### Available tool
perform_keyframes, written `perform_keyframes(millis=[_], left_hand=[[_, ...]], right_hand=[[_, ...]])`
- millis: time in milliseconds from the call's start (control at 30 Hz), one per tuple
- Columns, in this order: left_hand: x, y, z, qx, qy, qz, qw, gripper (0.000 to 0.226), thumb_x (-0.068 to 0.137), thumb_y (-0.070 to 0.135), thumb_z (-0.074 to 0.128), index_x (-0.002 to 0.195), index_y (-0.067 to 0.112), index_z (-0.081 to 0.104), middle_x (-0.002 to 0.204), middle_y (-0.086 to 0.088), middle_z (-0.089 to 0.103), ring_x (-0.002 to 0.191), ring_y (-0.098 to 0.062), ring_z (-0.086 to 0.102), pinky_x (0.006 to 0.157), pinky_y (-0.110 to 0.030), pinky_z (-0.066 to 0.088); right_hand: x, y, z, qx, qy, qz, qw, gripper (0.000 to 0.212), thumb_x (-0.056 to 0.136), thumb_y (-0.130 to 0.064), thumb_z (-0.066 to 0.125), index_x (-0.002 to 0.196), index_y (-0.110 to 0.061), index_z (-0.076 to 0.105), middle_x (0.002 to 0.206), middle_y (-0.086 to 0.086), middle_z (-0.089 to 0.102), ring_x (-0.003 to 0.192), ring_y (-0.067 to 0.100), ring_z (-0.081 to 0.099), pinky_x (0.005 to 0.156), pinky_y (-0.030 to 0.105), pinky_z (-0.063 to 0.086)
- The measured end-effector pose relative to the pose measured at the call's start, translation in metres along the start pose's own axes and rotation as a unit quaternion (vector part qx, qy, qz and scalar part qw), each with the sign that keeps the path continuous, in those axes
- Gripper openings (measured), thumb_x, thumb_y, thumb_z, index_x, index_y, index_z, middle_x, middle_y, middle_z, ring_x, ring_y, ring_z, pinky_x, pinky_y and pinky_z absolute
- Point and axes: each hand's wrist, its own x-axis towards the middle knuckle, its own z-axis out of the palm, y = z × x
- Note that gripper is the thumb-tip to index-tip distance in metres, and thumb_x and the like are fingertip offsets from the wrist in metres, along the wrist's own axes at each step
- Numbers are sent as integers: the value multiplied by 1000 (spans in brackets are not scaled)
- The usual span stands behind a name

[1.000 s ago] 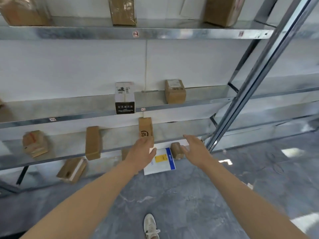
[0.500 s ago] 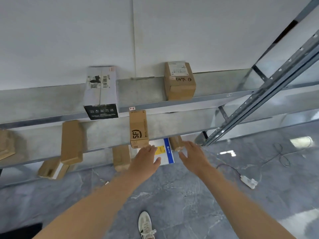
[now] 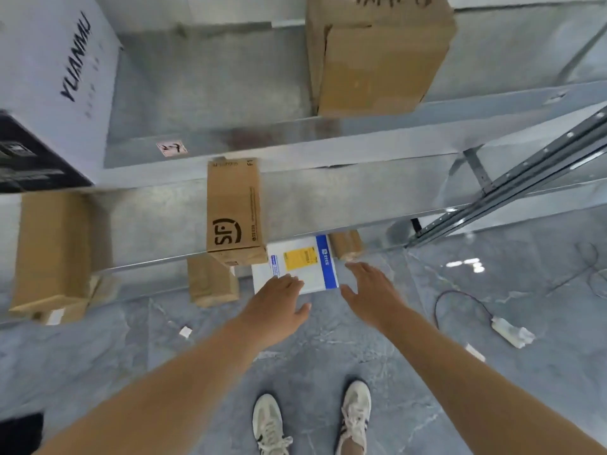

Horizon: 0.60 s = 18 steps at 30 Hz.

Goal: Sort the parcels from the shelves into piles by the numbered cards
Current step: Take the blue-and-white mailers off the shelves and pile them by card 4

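White box: cut by the left and top edges; print on its dark end panel is blurred.
Upper brown box: top cut by the frame; handwriting only half seen, unreadable.
Numbered card: mark smeared, number not legible.
SF box: fine side print too small to read.
White mailer: far end under the shelf; near corner under the left grip, contact cannot be told; label text illegible.
Small parcel: mostly hidden beneath the shelf.
Low parcel: top hidden behind the SF box.
Shoes: heels cut by the lower edge.
Dark shape: cropped at the corner, unidentifiable.
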Motion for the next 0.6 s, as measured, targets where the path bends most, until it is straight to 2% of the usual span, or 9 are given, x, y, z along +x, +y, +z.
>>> perform_keyframes(millis=[100, 200, 267, 367, 433, 500, 533, 600], left_hand=[[27, -18, 43, -26, -12, -38, 999, 55, 98, 45, 39, 143, 14, 37, 143, -1, 43, 130, -20, 39, 108, -34, 36], [62, -42, 87, -29, -14, -74, 997, 51, 97, 41, 42, 140, 12, 42, 141, -4, 47, 128, -22, 41, 104, -36, 39], [87, -59, 118, -32, -13, -100, 994, 49, 96, 40, 44, 135, 10, 45, 137, -6, 50, 125, -23, 44, 100, -37, 42], [127, -82, 161, -42, -4, -145, 989, 51, 97, 42, 43, 137, 11, 45, 139, -5, 49, 127, -24, 45, 101, -36, 41], [152, -96, 185, -48, 11, -179, 983, 53, 96, 45, 42, 140, 15, 43, 141, -2, 48, 126, -22, 47, 99, -35, 42], [176, -114, 208, -52, 33, -207, 976, 53, 94, 47, 42, 139, 20, 43, 142, 1, 48, 123, -21, 50, 92, -34, 45], [188, -125, 220, -55, 44, -214, 974, 52, 93, 47, 44, 138, 20, 45, 140, 1, 50, 121, -21, 52, 90, -33, 45], [211, -150, 243, -56, 64, -223, 971, 49, 93, 43, 47, 134, 16, 48, 133, -2, 55, 116, -22, 55, 88, -33, 47]], right_hand=[[39, 20, 45, 11, -40, 0, 999, 50, 100, -33, 44, 146, -18, 32, 147, 1, 40, 136, 19, 37, 111, 31, 30], [85, 38, 90, 117, -39, 51, 991, 46, 98, -30, 47, 142, -16, 40, 140, 3, 47, 122, 22, 50, 90, 30, 44], [116, 52, 123, 169, -26, 75, 982, 44, 97, -28, 48, 139, -14, 44, 137, 6, 49, 116, 22, 54, 86, 31, 48], [162, 78, 170, 191, -31, 76, 978, 47, 98, -29, 50, 141, -13, 40, 138, 6, 46, 119, 22, 52, 86, 28, 47], [196, 99, 196, 202, -39, 95, 974, 46, 97, -31, 50, 139, -12, 41, 134, 8, 49, 113, 22, 55, 86, 32, 51], [229, 118, 216, 217, -31, 114, 969, 41, 97, -28, 50, 133, -9, 44, 122, 6, 54, 101, 20, 56, 71, 26, 51], [244, 126, 224, 219, -30, 116, 968, 38, 98, -26, 49, 130, -8, 46, 116, 4, 54, 96, 18, 53, 61, 22, 45], [275, 142, 240, 214, -30, 112, 970, 35, 99, -25, 46, 128, -7, 45, 115, 3, 55, 93, 15, 51, 55, 20, 39]])
